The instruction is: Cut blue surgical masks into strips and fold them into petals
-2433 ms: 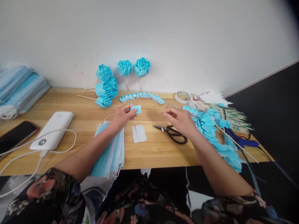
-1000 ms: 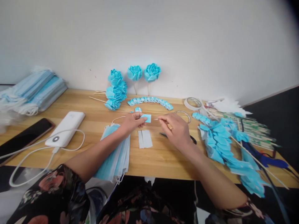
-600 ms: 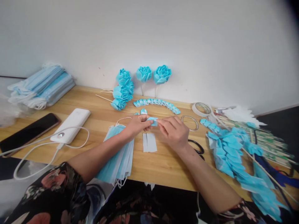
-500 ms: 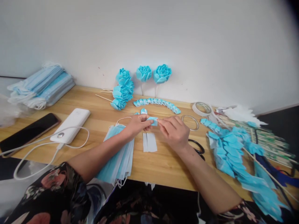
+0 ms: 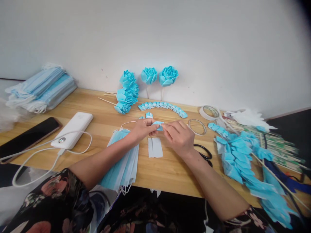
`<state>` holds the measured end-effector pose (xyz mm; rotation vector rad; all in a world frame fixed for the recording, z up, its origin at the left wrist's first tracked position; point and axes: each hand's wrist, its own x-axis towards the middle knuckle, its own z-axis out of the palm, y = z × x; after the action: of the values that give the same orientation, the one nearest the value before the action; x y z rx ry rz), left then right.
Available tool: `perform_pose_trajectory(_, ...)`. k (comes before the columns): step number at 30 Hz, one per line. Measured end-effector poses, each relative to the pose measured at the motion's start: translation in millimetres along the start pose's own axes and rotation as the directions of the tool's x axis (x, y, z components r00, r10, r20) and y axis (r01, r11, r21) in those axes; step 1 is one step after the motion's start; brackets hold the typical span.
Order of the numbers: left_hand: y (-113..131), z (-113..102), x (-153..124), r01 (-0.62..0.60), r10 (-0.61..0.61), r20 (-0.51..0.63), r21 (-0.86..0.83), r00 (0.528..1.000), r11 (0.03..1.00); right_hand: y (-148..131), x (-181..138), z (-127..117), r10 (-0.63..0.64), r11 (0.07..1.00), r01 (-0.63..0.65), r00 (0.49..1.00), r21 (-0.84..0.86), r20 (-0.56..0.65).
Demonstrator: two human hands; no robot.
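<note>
Between my two hands is a small folded piece of blue mask fabric (image 5: 158, 124). My left hand (image 5: 145, 128) pinches its left end with thumb and fingers. On the other end, the closed fingers of my right hand (image 5: 179, 134) grip its edge. Below them a pale rectangular fabric piece (image 5: 155, 148) lies flat on the wooden table. Two small folded blue pieces (image 5: 149, 115) sit just behind my left hand. Under my left forearm rests a fan of blue face masks (image 5: 121, 160). Black-handled scissors (image 5: 205, 152) lie partly hidden by my right wrist.
Blue fabric flowers on sticks (image 5: 168, 76) stand or lie against the wall. A curved row of folded pieces (image 5: 162, 105) lies before them. Tape rolls (image 5: 209, 112) and blue fabric strips (image 5: 239, 155) are right; a mask stack (image 5: 41, 87), phone (image 5: 29, 137) and power bank (image 5: 73, 129) left.
My right hand has shifted slightly left, closer to my left hand. The blue fabric piece between them now shows narrower, more folded over.
</note>
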<state>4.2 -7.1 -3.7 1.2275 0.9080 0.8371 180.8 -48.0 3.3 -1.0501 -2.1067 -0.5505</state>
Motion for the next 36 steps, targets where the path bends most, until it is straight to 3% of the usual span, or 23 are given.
perform_pose_trajectory(12, -5, -4, 2, 0.023, -0.022, 0.029, -0.053, 0.999, 0.998, -1, -1, 2, 0.006, 0.999, -0.006, 1.000, 0.031, 0.017)
perform_pose_trajectory(16, -7, -6, 5, 0.032, -0.032, 0.008, -0.047, 0.999, 0.998, 0, 0, 0, 0.017, 0.993, -0.029, 0.995, 0.118, 0.102)
perform_pose_trajectory(19, -5, -7, 5, 0.032, -0.032, 0.021, 0.003, 0.999, 0.999, 4, -1, -2, 0.086, 0.964, -0.112, 0.989, 0.239, 0.116)
perform_pose_trajectory(22, -2, -6, 4, 0.010, -0.017, 0.065, 0.096, 0.998, 0.995, 9, -1, -4, 0.256, 0.870, -0.290, 0.957, 0.399, 0.137)
perform_pose_trajectory(27, -1, -3, 2, -0.050, 0.034, 0.066, 0.268, 0.997, 0.962, 9, -2, -3, 0.405, 0.622, -0.570, 0.821, 0.537, 0.402)
perform_pose_trajectory(30, 1, -2, 1, -0.086, 0.062, 0.098, 0.261, 0.993, 0.961, 7, -2, -1, 0.437, 0.561, -0.631, 0.776, 0.536, 0.456)
perform_pose_trajectory(36, 2, -2, -1, -0.129, 0.085, 0.180, 0.251, 0.980, 0.959, 6, -3, 1, 0.474, 0.461, -0.647, 0.758, 0.607, 0.449)
